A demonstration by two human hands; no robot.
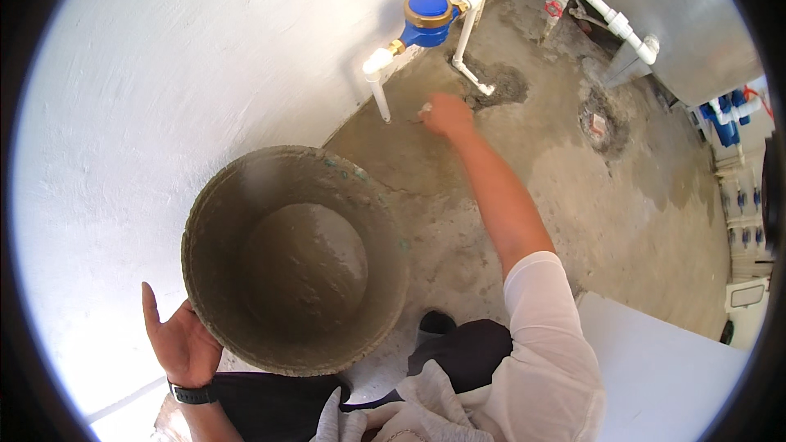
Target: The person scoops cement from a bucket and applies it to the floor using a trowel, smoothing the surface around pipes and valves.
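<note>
A large round bucket (pixel 221 278), crusted with grey cement, has a wet grey layer inside on its bottom. It is in front of me at the left, close to the white wall. My left hand (pixel 190 345) supports its near left side, thumb stretched out and fingers partly hidden behind the bucket. My right arm reaches forward to the damp cement floor (pixel 475 221). Down by the white pipe ends, my right hand (pixel 449 115) is closed, slightly blurred, with a small pale bit at its fingertips that I cannot make out.
A blue water meter (pixel 427 20) on white pipes juts from the wall (pixel 164 74) above my right hand. A red-handled valve (pixel 553 8) and a large metal tank (pixel 696 24) stand at the far right. A white panel (pixel 655 368) lies at the near right.
</note>
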